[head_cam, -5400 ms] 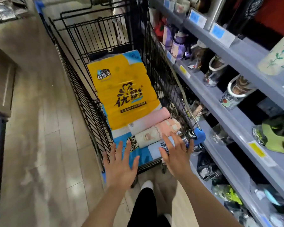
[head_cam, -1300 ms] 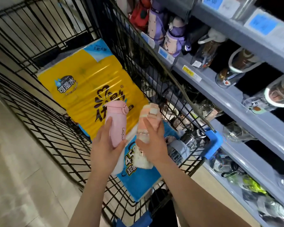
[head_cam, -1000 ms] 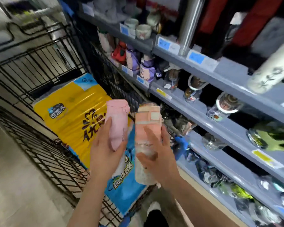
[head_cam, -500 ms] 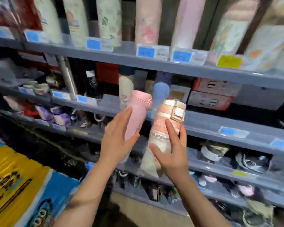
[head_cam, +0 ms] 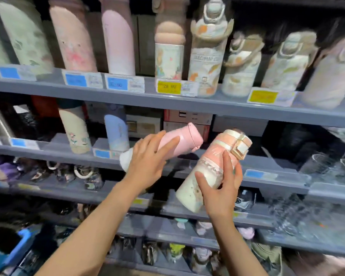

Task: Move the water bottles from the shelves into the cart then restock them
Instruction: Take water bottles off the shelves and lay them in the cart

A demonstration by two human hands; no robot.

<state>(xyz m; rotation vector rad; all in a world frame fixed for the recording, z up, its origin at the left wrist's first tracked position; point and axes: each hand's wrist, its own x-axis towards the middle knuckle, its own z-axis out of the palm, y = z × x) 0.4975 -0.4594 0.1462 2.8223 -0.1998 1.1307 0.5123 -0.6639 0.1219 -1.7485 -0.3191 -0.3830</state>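
Pink fading to white, the smooth flip-lid water bottle (head_cam: 175, 144) lies tilted in the left hand (head_cam: 147, 162), lid up to the right and pale base down to the left; the fingers wrap over its middle, thumb on the upper side. It is held in the air in front of the second grey metal shelf (head_cam: 48, 152), right of a pale blue bottle (head_cam: 116, 132) that stands there beside a cream bottle with small flowers (head_cam: 75, 132).

Just to the right, the right hand (head_cam: 220, 188) grasps the peach and cream water bottle with a buckled strap lid (head_cam: 217, 162). This one leans lid-up to the right, the thumb across its near face and the fingers curled round the far side. The two held bottles are close but do not touch.

On the top grey shelf (head_cam: 217, 104) stands a row of tall bottles in cream, pink and floral prints, blurred at the right end, with blue price tags (head_cam: 117, 84) and yellow price tags (head_cam: 169, 86) along the shelf edge. Lower shelves hold small dark and clear items, too blurred to name. A blue plastic corner (head_cam: 23, 238) shows at lower left.
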